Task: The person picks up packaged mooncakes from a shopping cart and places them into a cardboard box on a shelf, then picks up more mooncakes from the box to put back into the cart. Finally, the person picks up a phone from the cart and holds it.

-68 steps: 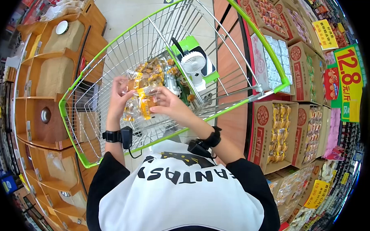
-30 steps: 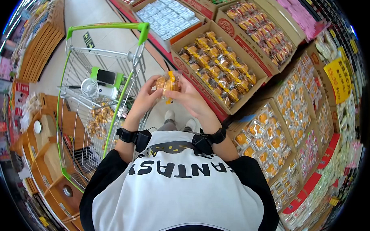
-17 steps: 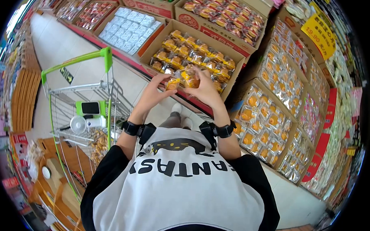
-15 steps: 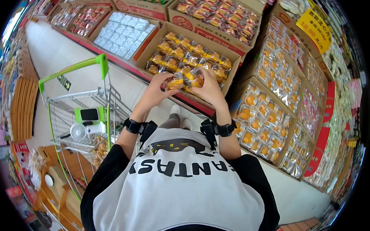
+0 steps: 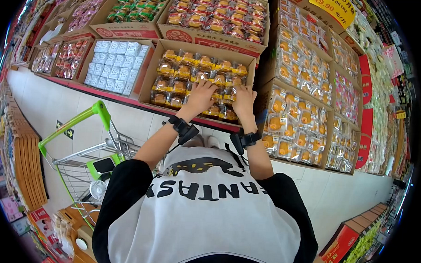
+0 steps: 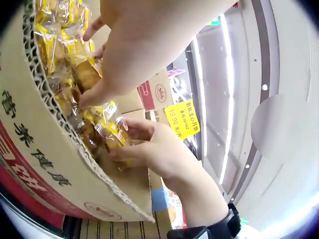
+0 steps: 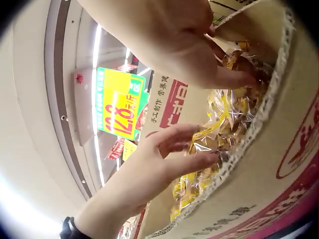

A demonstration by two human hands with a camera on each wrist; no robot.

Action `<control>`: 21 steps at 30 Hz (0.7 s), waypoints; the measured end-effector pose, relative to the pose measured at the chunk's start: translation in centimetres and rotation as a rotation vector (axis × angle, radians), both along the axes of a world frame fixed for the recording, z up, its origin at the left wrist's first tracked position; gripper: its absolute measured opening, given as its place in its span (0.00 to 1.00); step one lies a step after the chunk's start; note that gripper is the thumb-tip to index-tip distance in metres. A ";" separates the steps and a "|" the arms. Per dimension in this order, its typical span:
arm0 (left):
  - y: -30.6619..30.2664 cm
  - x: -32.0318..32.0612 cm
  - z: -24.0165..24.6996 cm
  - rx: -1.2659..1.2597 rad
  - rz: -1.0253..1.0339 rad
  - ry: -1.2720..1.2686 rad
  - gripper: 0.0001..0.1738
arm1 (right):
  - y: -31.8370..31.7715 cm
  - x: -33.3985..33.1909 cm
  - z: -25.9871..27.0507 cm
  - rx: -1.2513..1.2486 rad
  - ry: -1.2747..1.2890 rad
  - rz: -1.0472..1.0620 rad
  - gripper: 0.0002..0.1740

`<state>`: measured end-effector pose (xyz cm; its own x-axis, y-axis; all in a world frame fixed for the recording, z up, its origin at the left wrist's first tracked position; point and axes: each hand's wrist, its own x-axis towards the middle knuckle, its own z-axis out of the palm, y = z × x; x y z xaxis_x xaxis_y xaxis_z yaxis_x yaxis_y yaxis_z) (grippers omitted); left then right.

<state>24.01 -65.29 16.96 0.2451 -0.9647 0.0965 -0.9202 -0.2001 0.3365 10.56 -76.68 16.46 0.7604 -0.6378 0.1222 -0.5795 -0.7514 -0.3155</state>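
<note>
Both hands reach down into an open cardboard box (image 5: 154, 55) filled with rows of mooncakes (image 5: 180, 72) in clear and yellow wrappers. My left hand (image 5: 201, 98) is bent over the middle of the rows; in the left wrist view its thumb and fingers are around a wrapped mooncake (image 6: 88, 72). Near the box's right wall, my right hand (image 5: 244, 100) grips another wrapped mooncake (image 6: 112, 130) between thumb and fingers. The right wrist view shows the left hand (image 7: 149, 162) at yellow wrappers, while the right fingertips are partly hidden among the packs.
A green-handled shopping cart (image 5: 74, 126) stands to the left, carrying a small white fan (image 5: 98, 189). White packs (image 5: 113, 65) fill the box on the left. Boxes of red-wrapped mooncakes (image 5: 214, 13) lie behind, and clear packs (image 5: 294, 125) fill boxes at the right.
The person has turned from the cart to the mooncake boxes. The hands have carried wrapped mooncakes from over the cart and lowered them into the box; the cart now sits lower left.
</note>
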 end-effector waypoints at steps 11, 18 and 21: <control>-1.9 -0.2 -3.3 -0.040 -0.043 0.025 0.24 | 1.2 1.4 -1.6 -0.030 0.175 -0.083 0.13; -2.1 -0.3 -3.8 -0.003 -0.031 0.036 0.25 | 1.7 1.5 -2.7 -0.045 0.083 -0.130 0.13; -2.2 -0.3 -4.2 0.002 -0.049 0.046 0.27 | 1.8 1.7 -2.8 -0.045 0.105 -0.143 0.13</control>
